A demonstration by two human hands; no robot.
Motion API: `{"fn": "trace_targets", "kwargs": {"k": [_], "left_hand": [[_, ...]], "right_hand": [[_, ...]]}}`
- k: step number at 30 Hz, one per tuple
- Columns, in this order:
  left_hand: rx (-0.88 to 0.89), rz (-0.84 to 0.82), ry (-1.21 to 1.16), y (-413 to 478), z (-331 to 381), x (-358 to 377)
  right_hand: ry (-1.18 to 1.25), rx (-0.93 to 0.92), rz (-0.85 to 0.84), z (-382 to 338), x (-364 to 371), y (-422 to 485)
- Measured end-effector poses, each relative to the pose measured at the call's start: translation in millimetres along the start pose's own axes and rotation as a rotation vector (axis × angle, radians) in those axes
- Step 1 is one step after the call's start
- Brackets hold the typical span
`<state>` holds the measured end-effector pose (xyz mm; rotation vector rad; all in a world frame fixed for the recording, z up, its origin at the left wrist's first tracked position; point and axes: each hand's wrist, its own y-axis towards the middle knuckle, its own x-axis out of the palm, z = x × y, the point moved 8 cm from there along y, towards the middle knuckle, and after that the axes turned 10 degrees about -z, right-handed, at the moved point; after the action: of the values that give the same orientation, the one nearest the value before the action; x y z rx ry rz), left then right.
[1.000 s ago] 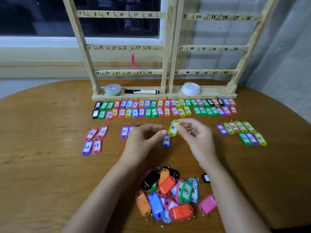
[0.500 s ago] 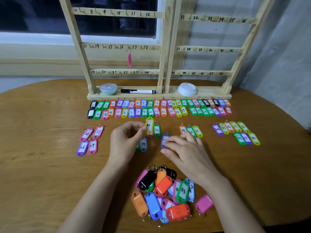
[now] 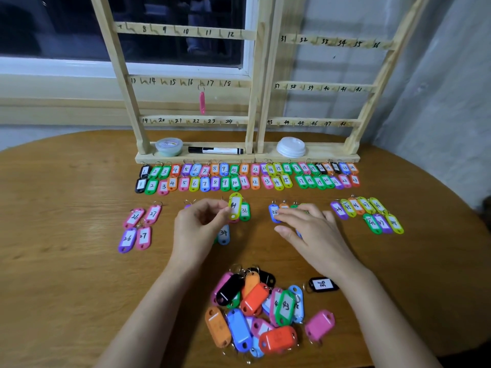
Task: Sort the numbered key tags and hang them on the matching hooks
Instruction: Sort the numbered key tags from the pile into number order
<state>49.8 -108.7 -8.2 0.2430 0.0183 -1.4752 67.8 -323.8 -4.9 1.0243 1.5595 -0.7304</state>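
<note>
My left hand point(image 3: 198, 224) pinches a yellow tag point(image 3: 235, 207) marked 41, held upright just above the table beside a green tag 36 point(image 3: 244, 211). My right hand point(image 3: 308, 229) lies flat with its fingers spread over a few tags; its fingertips touch a blue tag 38 point(image 3: 274, 213). A blue tag 34 point(image 3: 223, 234) lies under my left hand. A heap of unsorted tags point(image 3: 255, 312) sits near me. Two rows of tags point(image 3: 247, 177) line the foot of the wooden hook rack point(image 3: 255, 107). One pink tag point(image 3: 202, 102) hangs from a hook near 17.
Pink and purple tags 26 and 27 point(image 3: 139, 227) lie at the left, a cluster in the forties point(image 3: 368, 212) at the right. A black tag 36 point(image 3: 322, 284) lies alone. On the rack's base stand a small tub point(image 3: 169, 146), a marker point(image 3: 215, 150) and a white lid point(image 3: 291, 146).
The yellow tag passed from between both hands to my left hand and moved left. My right hand dropped flat onto the table and slid right, pushing the blue tag 38 towards the tags there.
</note>
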Motion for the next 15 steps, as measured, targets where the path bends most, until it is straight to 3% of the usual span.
{"fn": "trace_targets", "kwargs": {"k": [4,8,15], "left_hand": [[-0.023,-0.060,-0.085,-1.1,-0.9,10.0],[-0.059,-0.190,-0.196,-7.1,5.8,33.9],[-0.040,-0.313,-0.129,-24.7,19.6,48.6]], "right_hand": [[0.373,0.038,0.191,-1.3,-11.8,-11.2],[0.780,0.092,0.168,-14.2,-8.0,-12.9],[1.033,0.114,0.214,-24.4,-10.3,-26.3]]}}
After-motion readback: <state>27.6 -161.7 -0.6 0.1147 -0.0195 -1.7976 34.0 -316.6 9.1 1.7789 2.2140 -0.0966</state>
